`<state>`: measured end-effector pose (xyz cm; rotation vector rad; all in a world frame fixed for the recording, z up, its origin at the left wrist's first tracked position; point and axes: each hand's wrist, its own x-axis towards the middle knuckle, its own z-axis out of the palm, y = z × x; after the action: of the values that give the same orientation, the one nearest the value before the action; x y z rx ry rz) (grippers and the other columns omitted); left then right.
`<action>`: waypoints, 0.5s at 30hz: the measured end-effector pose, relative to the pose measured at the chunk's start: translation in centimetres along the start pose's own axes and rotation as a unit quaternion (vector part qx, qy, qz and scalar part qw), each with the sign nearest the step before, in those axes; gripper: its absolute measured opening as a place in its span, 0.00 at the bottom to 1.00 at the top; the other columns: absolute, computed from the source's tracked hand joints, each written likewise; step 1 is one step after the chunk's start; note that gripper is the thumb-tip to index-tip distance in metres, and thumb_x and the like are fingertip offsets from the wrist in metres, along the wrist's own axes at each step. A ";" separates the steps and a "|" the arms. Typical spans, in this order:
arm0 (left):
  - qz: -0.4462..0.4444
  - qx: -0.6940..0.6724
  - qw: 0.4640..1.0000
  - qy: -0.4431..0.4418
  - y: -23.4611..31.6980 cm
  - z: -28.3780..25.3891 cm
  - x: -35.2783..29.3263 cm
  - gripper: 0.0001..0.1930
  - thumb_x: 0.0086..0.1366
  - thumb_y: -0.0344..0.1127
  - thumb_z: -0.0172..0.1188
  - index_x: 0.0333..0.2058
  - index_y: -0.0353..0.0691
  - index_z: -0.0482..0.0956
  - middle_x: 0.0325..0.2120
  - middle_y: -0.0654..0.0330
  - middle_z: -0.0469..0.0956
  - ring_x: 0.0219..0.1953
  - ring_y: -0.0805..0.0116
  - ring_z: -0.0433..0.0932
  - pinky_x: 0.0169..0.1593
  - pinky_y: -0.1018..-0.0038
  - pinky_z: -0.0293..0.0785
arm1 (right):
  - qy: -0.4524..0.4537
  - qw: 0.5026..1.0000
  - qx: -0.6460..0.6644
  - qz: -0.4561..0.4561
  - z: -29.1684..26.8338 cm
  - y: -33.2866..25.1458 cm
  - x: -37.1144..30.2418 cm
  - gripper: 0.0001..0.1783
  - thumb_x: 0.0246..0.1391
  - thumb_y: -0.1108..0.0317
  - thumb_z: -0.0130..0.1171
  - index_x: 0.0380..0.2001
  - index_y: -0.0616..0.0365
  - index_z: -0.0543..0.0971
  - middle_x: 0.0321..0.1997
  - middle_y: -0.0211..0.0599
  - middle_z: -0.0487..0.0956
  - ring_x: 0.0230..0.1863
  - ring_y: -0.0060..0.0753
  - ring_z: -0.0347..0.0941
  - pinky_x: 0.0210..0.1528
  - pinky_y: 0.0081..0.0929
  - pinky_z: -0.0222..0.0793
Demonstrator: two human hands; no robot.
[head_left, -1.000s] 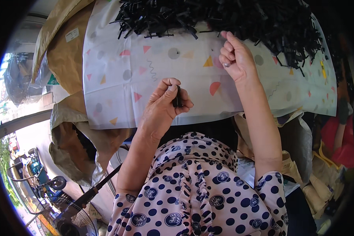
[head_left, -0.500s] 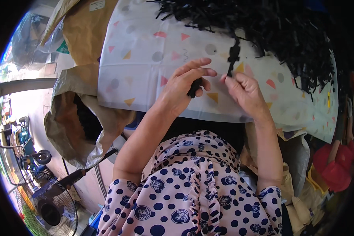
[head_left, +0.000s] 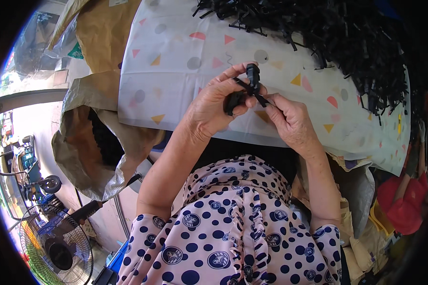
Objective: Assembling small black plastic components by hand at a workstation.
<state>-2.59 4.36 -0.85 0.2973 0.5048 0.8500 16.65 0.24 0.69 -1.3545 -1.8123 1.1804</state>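
Observation:
Over the near part of the patterned table cover, my two hands have come together on small black plastic-looking pieces. My left hand (head_left: 209,107) is closed around a dark bunch of them (head_left: 231,102) in its palm, while its thumb and fingertips hold a knobby black piece (head_left: 253,78) that stands upward. With thumb and forefinger, my right hand (head_left: 292,121) pinches the lower end of a thin black strip (head_left: 260,99) at that piece. The exact shape of the pieces is hard to make out. A large heap of similar black pieces (head_left: 337,42) covers the far right of the table.
The white table cover (head_left: 166,95) bears coloured shapes. An open sack (head_left: 76,142) with black contents stands at the left, below a brown paper bag (head_left: 102,38). A fan (head_left: 59,254) is at lower left. A red object (head_left: 402,204) is at the right, near another sack (head_left: 356,190).
My right hand has brought a dangling black piece from beside the heap down and left to my left hand. My left fingertips now close on it.

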 end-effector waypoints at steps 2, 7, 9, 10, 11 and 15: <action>-0.001 0.007 1.000 0.002 0.1 -0.3 0.1 0.21 0.63 0.31 0.56 0.55 0.39 0.66 0.37 0.44 0.74 0.23 0.69 0.70 0.19 0.84 0.61 | 0.019 0.999 -0.035 0.015 0.2 0.2 0.0 0.06 0.58 0.74 0.53 0.37 0.64 0.76 0.22 0.36 0.74 0.23 0.18 0.66 0.27 0.19 0.65; 0.011 0.025 0.999 0.035 -1.0 -0.8 0.0 0.18 0.62 0.26 0.57 0.51 0.41 0.69 0.34 0.50 0.75 0.23 0.71 0.70 0.20 0.85 0.60 | 0.138 0.982 -0.050 -0.116 1.2 1.7 0.4 0.06 0.58 0.72 0.54 0.37 0.64 0.75 0.19 0.29 0.70 0.19 0.19 0.62 0.23 0.18 0.60; 0.011 0.015 0.999 0.051 -1.3 -0.3 -0.2 0.18 0.61 0.25 0.59 0.49 0.43 0.70 0.31 0.57 0.74 0.22 0.73 0.69 0.20 0.85 0.60 | 0.135 0.988 0.042 -0.057 1.4 0.9 0.5 0.07 0.58 0.69 0.55 0.37 0.62 0.75 0.19 0.25 0.68 0.19 0.17 0.61 0.22 0.16 0.58; 0.011 0.015 0.998 0.052 -1.5 0.1 -0.2 0.18 0.61 0.25 0.59 0.49 0.43 0.70 0.31 0.57 0.74 0.22 0.73 0.69 0.20 0.85 0.60 | 0.131 0.983 0.131 0.000 1.4 0.4 0.5 0.09 0.58 0.67 0.56 0.38 0.61 0.75 0.19 0.21 0.67 0.19 0.15 0.60 0.20 0.15 0.56; 0.042 0.091 0.992 0.081 -1.6 0.7 -0.2 0.18 0.61 0.25 0.59 0.50 0.43 0.70 0.30 0.59 0.74 0.22 0.75 0.69 0.21 0.86 0.60 | 0.130 0.983 0.132 0.000 1.0 0.2 0.6 0.09 0.58 0.67 0.56 0.38 0.61 0.75 0.19 0.21 0.67 0.19 0.15 0.60 0.20 0.15 0.56; 0.172 0.436 0.878 0.099 -2.0 1.4 0.1 0.20 0.58 0.23 0.60 0.50 0.42 0.70 0.28 0.62 0.74 0.26 0.75 0.73 0.29 0.81 0.70 | 0.055 0.917 0.358 0.168 -0.2 -0.2 1.7 0.11 0.57 0.61 0.59 0.38 0.56 0.76 0.21 0.15 0.66 0.21 0.07 0.56 0.19 0.09 0.49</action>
<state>-0.50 3.07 -0.62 1.1681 1.0427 0.9591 16.20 1.89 0.92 -1.2580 -0.9146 1.6862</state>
